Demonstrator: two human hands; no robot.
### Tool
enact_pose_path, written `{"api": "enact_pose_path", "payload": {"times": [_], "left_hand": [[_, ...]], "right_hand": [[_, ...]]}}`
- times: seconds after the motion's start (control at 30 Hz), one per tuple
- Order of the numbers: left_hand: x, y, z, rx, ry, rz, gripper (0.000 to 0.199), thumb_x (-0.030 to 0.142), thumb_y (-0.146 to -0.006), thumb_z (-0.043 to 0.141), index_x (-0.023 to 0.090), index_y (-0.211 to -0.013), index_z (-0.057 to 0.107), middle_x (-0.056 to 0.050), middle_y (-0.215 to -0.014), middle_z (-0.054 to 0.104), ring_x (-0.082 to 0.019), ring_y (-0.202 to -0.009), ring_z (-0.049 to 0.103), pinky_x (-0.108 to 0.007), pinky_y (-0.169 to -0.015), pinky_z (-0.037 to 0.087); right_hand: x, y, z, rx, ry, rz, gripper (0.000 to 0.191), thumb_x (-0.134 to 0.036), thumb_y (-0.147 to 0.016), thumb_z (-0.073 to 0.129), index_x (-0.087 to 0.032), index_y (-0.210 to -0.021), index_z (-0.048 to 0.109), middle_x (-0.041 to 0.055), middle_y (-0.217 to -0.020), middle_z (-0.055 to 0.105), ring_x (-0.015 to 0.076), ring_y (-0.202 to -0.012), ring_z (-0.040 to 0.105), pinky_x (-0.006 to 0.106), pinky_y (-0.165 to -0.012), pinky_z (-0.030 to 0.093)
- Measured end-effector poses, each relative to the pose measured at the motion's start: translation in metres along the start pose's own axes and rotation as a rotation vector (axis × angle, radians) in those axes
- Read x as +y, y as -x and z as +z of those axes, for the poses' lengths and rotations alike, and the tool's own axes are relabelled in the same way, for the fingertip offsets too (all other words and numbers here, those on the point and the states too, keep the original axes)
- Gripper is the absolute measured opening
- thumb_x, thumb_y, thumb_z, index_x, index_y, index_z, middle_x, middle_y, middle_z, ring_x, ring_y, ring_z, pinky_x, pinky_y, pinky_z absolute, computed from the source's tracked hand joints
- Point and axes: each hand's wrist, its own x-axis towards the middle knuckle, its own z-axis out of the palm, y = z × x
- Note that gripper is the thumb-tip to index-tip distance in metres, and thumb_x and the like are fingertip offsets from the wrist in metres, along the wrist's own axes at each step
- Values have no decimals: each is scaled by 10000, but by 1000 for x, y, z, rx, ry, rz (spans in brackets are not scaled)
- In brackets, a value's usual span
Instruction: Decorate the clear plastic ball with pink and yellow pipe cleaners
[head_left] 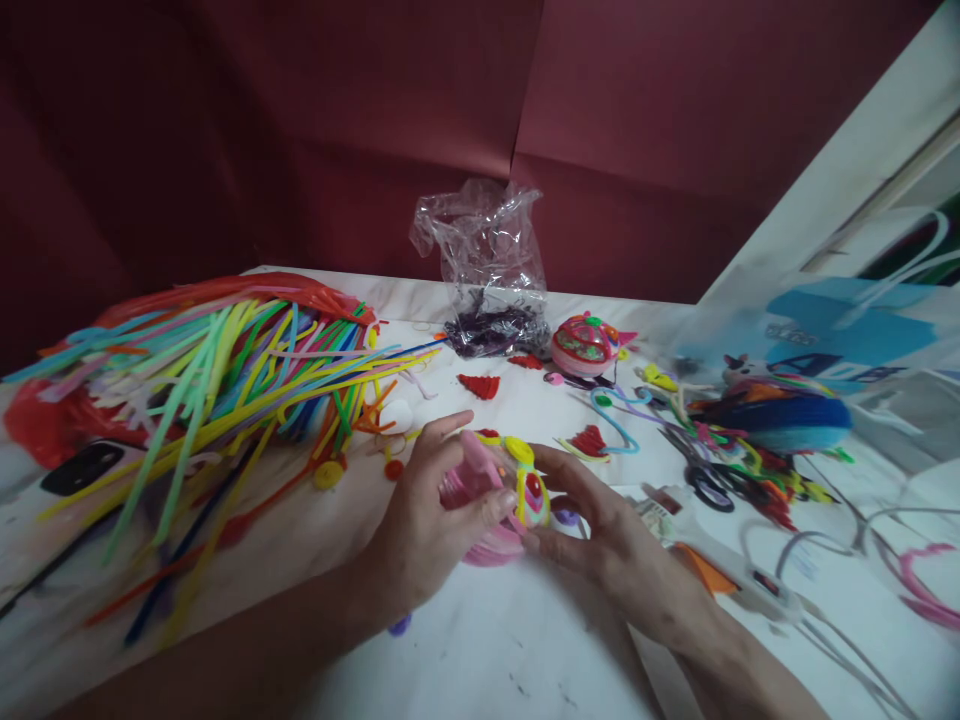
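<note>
Both hands work at the near middle of the table (465, 660) on one pink fuzzy craft piece (491, 547), held just above or against the surface; which of the two, cannot tell. Left hand (439, 505): thumb laid across the front of the piece, fingers behind, pinching its left side. Right hand (592, 510): thumb and fingers curved around the right side, pinching it near a yellow-rimmed decoration (534, 488) with a red centre. Risk, as judged: too hard a squeeze by the left thumb could crush the pink coils, and a slip of the right fingers could loosen the decoration. The white corded tool (712, 550), probably a glue gun, lies close to the right forearm; a sideways swing might knock it or catch its cable (847, 660). Scissors (709, 485) lie just beyond, among loose scraps, where a careless reach could nick a finger. Containers: clear plastic bag (487, 235), standing at the back, dark purple strands (495, 332) in its bottom; red plastic bag (37, 420) at left, open, many coloured pipe cleaners (217, 370) spilling from it across the table; blue-printed translucent bag (847, 310) at right, contents not readable.
</note>
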Motion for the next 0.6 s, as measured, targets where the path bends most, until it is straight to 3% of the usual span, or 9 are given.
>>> {"api": "enact_pose_path", "payload": {"times": [0.1, 0.2, 0.33, 0.6], "left_hand": [[4, 5, 2, 22, -38, 72, 86, 199, -663, 689, 213, -747, 678, -85, -1172, 573, -283, -1137, 528, -401, -955, 455], [3, 7, 4, -6, -20, 52, 122, 164, -688, 660, 220, -796, 665, -79, -1178, 565, -263, -1088, 555, -368, -867, 514], [-5, 8, 6, -84, -5, 78, 26, 184, -737, 613, 200, -729, 633, -82, -1242, 507, -250, -1136, 524, -380, -959, 460], [-11, 10, 5, -136, -78, 179, 88, 151, -792, 553, 193, -726, 594, -87, -1254, 495, -241, -1189, 474, -417, -1045, 365]], "right_hand": [[1, 0, -2, 18, -28, 15, 682, -353, -715, 702, -280, -1337, 432, 73, -1324, 561, 257, -1122, 553, 445, -923, 453], [-1, -1, -3, -21, -99, 16, 571, -398, -754, 669, -265, -1284, 503, 81, -1242, 616, 247, -1041, 594, 421, -865, 487], [-3, -5, 0, -29, -127, -4, 507, -440, -790, 635, -246, -1246, 527, 89, -1244, 606, 231, -982, 602, 409, -864, 482], [0, -5, 0, -48, -97, -23, 504, -447, -825, 602, -234, -1273, 512, 82, -1244, 606, 203, -902, 605, 399, -883, 469]]}}
